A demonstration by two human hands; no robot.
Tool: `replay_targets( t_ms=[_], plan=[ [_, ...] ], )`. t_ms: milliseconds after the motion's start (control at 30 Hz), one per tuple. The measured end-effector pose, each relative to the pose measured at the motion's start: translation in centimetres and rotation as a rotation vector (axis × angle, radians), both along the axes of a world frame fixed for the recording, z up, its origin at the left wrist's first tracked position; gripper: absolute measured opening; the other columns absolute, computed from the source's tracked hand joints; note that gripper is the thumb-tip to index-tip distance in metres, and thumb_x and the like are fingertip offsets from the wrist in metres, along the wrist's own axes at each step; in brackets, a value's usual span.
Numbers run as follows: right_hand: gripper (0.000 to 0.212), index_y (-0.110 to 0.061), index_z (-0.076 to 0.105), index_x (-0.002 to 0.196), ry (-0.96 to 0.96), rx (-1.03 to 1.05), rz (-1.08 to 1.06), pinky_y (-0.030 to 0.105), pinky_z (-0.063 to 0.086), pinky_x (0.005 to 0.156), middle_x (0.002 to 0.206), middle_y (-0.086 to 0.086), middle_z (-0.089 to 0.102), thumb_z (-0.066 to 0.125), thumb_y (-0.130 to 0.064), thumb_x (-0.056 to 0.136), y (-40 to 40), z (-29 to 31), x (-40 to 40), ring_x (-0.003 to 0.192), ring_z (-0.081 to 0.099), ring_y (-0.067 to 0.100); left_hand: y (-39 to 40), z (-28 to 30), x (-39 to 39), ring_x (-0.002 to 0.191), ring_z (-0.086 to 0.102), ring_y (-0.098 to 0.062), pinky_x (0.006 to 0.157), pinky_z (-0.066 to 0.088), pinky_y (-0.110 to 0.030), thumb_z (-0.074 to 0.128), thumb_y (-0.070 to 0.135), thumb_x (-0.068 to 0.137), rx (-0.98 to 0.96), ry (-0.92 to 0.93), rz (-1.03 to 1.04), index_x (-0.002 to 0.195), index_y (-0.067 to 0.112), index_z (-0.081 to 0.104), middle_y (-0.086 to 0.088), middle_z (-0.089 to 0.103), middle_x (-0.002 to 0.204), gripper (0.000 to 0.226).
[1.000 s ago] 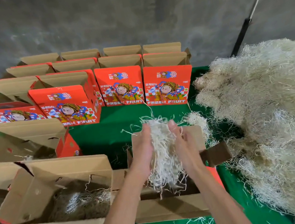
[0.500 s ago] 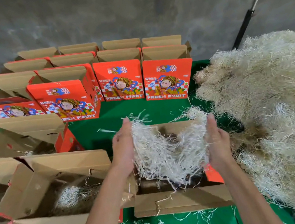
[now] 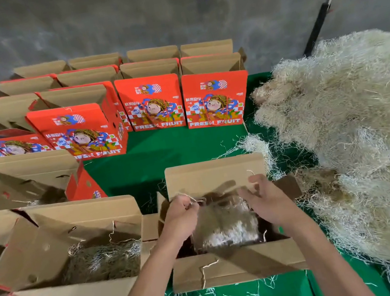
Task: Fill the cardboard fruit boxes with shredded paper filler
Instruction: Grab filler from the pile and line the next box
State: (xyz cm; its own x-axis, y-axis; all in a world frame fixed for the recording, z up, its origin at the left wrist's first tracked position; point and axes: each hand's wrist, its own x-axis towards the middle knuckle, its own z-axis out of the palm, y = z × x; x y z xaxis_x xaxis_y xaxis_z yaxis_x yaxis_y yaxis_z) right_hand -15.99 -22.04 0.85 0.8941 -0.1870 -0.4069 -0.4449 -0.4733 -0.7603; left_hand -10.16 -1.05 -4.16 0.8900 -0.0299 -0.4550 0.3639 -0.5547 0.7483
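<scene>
**Filler going into the open box**

A big heap of shredded paper [image 3: 358, 134] covers the green worktop [image 3: 163, 153] on the right. Beside it stands the open box [image 3: 235, 266], a wad of filler [image 3: 224, 223] inside. Above it, the left hand [image 3: 180, 218] pinches a few strands; the right hand [image 3: 268, 200] hangs with loose fingers, holding nothing.

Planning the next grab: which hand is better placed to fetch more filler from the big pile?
The right hand: the shredded paper pile lies on its side, beside the box.
</scene>
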Motion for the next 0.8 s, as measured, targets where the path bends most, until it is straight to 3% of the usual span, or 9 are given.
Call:
replay_targets(
  t_ms=[100, 133, 200, 267, 333, 433, 533, 633, 800],
  plan=[
    [0.031, -0.014, 0.046, 0.126, 0.092, -0.309, 0.070, 0.054, 0.046, 0.103, 0.120, 0.013, 0.057, 0.052, -0.030, 0.101, -1.1, 0.3, 0.0, 0.118, 0.056, 0.034, 0.1, -0.1, -0.1, 0.122, 0.054, -0.016, 0.105, 0.044, -0.034, 0.055, 0.025, 0.101, 0.131, -0.055, -0.049, 0.142, 0.021, 0.044, 0.002, 0.054, 0.134, 0.043],
    [0.030, -0.013, 0.046, 0.126, 0.140, -0.402, 0.077, 0.053, 0.045, 0.104, 0.124, 0.013, 0.055, 0.051, -0.027, 0.101, -1.4, 0.4, -0.1, 0.121, 0.053, 0.035, 0.1, -0.1, -0.1, 0.127, 0.052, -0.019, 0.109, 0.041, -0.035, 0.057, 0.024, 0.100, 0.167, -0.085, -0.062, 0.144, 0.021, 0.042, 0.002, 0.053, 0.135, 0.046],
    [0.032, -0.011, 0.044, 0.131, 0.186, -0.538, 0.118, 0.045, 0.045, 0.102, 0.130, 0.013, 0.053, 0.050, -0.019, 0.100, -1.5, 0.5, -0.6, 0.123, 0.052, 0.034, -0.2, -0.2, -0.2, 0.107, 0.063, -0.014, 0.086, 0.051, -0.025, 0.060, 0.023, 0.098, 0.271, -0.155, -0.115, 0.122, 0.021, 0.053, 0.005, 0.061, 0.115, 0.025],
    [0.031, -0.006, 0.047, 0.129, 0.163, -0.634, 0.208, 0.040, 0.050, 0.093, 0.125, 0.013, 0.056, 0.050, -0.009, 0.098, -1.3, 0.1, -0.6, 0.113, 0.057, 0.030, -0.5, -0.4, 0.0, 0.076, 0.062, 0.001, 0.053, 0.039, -0.009, 0.061, 0.022, 0.098, 0.348, -0.177, -0.226, 0.099, 0.022, 0.060, 0.010, 0.063, 0.095, 0.001],
    [0.028, -0.003, 0.055, 0.124, 0.113, -0.692, 0.282, 0.035, 0.056, 0.087, 0.118, 0.013, 0.061, 0.054, -0.003, 0.096, -0.8, -0.4, 0.0, 0.103, 0.064, 0.028, -1.1, -0.8, 0.2, 0.059, 0.058, 0.000, 0.040, 0.035, -0.010, 0.060, 0.018, 0.098, 0.384, -0.167, -0.364, 0.093, 0.015, 0.068, 0.004, 0.070, 0.087, 0.010],
    [0.024, -0.002, 0.061, 0.118, 0.090, -0.703, 0.412, 0.038, 0.061, 0.081, 0.106, 0.014, 0.067, 0.053, 0.002, 0.096, 0.3, -1.2, 1.6, 0.092, 0.070, 0.028, -2.4, -1.1, 1.1, 0.073, 0.060, -0.009, 0.054, 0.039, -0.020, 0.057, 0.008, 0.094, 0.462, -0.139, -0.505, 0.096, 0.016, 0.061, 0.003, 0.063, 0.091, 0.010],
    [0.027, -0.001, 0.060, 0.122, 0.170, -0.710, 0.565, 0.041, 0.058, 0.088, 0.108, 0.016, 0.070, 0.053, 0.003, 0.096, 1.5, -2.8, 3.4, 0.096, 0.069, 0.029, -3.8, -1.8, 1.6, 0.089, 0.060, -0.021, 0.072, 0.046, -0.032, 0.054, -0.001, 0.091, 0.595, -0.107, -0.661, 0.108, 0.014, 0.056, -0.002, 0.058, 0.098, 0.023],
    [0.032, -0.003, 0.058, 0.128, 0.291, -0.722, 0.664, 0.037, 0.054, 0.095, 0.119, 0.013, 0.067, 0.055, 0.000, 0.096, 2.6, -5.4, 4.9, 0.098, 0.064, 0.026, -4.5, -4.0, 1.7, 0.082, 0.063, -0.019, 0.066, 0.050, -0.028, 0.061, -0.001, 0.090, 0.672, -0.047, -0.742, 0.119, 0.008, 0.060, -0.003, 0.061, 0.092, 0.030],
    [0.037, -0.002, 0.052, 0.139, 0.390, -0.693, 0.616, 0.045, 0.044, 0.108, 0.123, 0.017, 0.063, 0.048, -0.008, 0.103, 3.0, -10.4, 5.4, 0.119, 0.058, 0.032, -4.2, -6.3, 1.6, 0.098, 0.062, -0.026, 0.087, 0.050, -0.037, 0.056, -0.005, 0.092, 0.713, 0.001, -0.861, 0.119, 0.005, 0.058, -0.014, 0.064, 0.114, 0.028]
  ],
)
